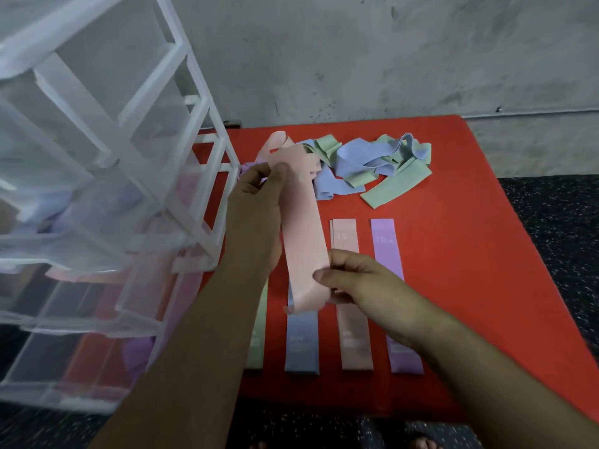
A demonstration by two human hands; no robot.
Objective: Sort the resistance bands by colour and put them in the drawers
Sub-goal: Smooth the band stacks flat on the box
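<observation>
Obs.: a pink resistance band [303, 241] is being held above the red counter [470, 254], stretched lengthwise between both hands.
- The left hand [256, 192] is gripping the band's far, upper portion, with the fingers curled round its edge.
- The right hand [356, 280] is pinching the near end between thumb and fingers.
- The band is being kept just right of the translucent plastic drawer unit [97, 189], which is standing on the counter's left side with several drawers pulled out.
- Pinkish, bluish and purple shapes are being seen through the drawer walls; they are too blurred to identify.

Row on the counter, beneath the hands, flat and parallel:
- a green band [257, 345], partly being hidden by the left forearm
- a blue band [301, 345]
- a pink band marked "15" [351, 319]
- a purple band marked "10" [389, 254]

Far side: a loose pile of green and blue bands [382, 163] is lying tangled near the grey wall [356, 53]. A scrap of purple band [247, 166] is showing just behind the left hand's fingers.
</observation>
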